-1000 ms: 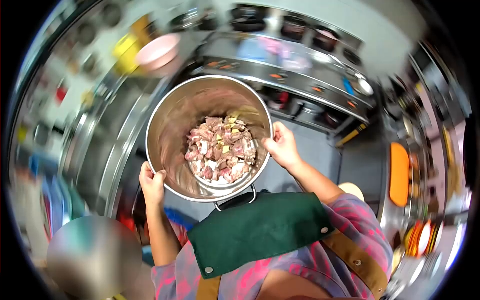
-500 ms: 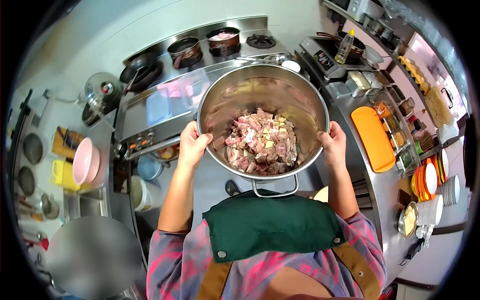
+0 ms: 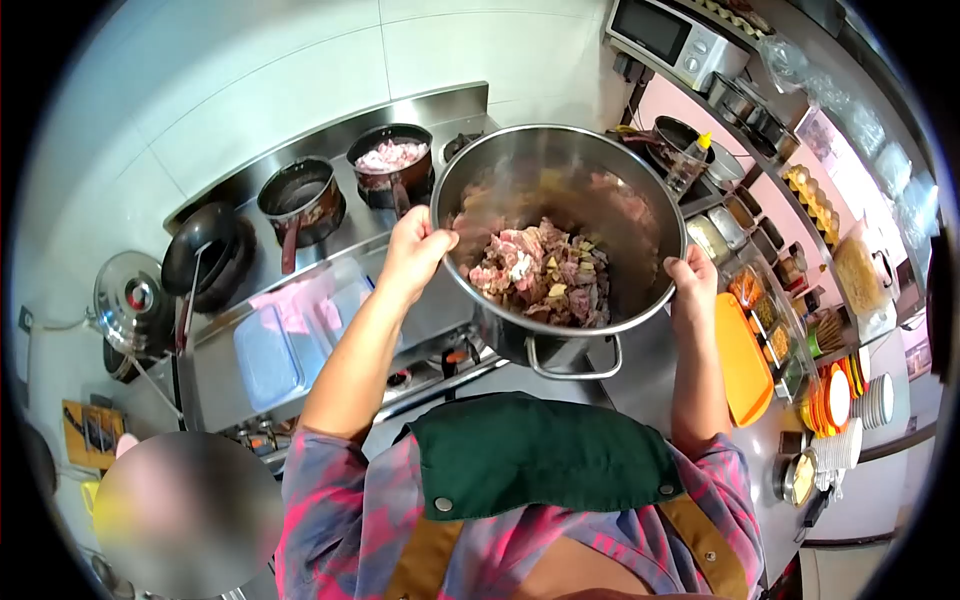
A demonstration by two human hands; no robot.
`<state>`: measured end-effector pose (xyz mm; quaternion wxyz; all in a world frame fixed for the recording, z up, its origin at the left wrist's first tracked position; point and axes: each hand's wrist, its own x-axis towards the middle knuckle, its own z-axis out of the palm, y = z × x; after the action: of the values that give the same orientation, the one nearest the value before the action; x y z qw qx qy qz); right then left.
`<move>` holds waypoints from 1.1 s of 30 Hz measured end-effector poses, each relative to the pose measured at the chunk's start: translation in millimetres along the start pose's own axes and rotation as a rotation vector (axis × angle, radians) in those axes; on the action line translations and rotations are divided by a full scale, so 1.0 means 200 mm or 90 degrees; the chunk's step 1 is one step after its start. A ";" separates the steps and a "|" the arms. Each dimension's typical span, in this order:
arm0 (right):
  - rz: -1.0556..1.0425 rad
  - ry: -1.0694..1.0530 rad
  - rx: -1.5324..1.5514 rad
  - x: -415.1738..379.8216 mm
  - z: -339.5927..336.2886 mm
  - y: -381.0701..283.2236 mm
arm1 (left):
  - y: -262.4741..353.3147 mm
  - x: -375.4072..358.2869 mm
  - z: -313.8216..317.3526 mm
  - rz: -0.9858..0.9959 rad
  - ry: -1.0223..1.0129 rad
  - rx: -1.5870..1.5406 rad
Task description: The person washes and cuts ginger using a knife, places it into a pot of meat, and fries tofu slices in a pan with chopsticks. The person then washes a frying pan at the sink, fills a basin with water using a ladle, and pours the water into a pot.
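A large stainless steel stockpot [image 3: 560, 165] is held up in front of my chest, its mouth tilted so the inside shows. Chopped raw meat [image 3: 535, 265], mixed with small pale yellow pieces, lies in its bottom. My left hand [image 3: 415, 255] grips the rim on the left side, thumb over the edge. On the opposite side my right hand [image 3: 692, 280] is closed on the rim in the same way. A loop handle [image 3: 575, 372] sticks out from the pot's near side. Fingers under the rim are partly hidden.
On the stove behind stand a saucepan of pale meat [image 3: 392, 165], another saucepan [image 3: 302, 205] and a dark wok [image 3: 205, 255]. Plastic containers [image 3: 268, 358] lie on the front ledge. To the right are an orange tray [image 3: 742, 365], ingredient tubs, stacked plates [image 3: 838, 448] and a squeeze bottle [image 3: 687, 170].
My view has turned and moved closer to the stove and right counter. Both hands still hold the stockpot, which now appears over the counter's edge rather than the floor. The meat is seen from a different angle.
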<state>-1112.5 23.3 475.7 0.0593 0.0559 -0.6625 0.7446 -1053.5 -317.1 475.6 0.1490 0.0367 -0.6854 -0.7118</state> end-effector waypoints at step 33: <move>0.148 -0.204 -0.003 1.58 0.74 0.73 | -0.08 0.71 -0.29 -0.106 0.144 0.216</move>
<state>-1447.2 -136.1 399.9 -0.1332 0.0971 -0.6669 0.7267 -1175.8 -410.8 478.4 0.1573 0.1976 -0.7688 -0.5875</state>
